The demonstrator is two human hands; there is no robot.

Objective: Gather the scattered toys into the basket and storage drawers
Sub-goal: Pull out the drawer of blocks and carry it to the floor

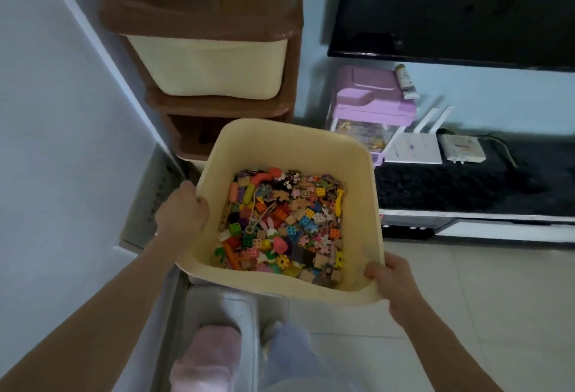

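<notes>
I hold a cream plastic drawer (280, 142) out in front of me, lifted clear of its unit. Its bottom is covered with several small colourful toys (281, 223): building blocks, puzzle pieces, a rabbit figure. My left hand (183, 214) grips the drawer's left rim. My right hand (393, 285) grips its near right corner. Behind it stands the brown storage drawer unit (202, 8), with one cream drawer (208, 71) in place and an empty slot (202, 133) below it.
A white wall (62, 111) runs close on the left. To the right is a low TV stand (466, 217) with a dark mat, a purple toy case (370, 102), a white router (417, 148) and a TV (451, 5) above. Pale floor tiles (466, 298) lie at right.
</notes>
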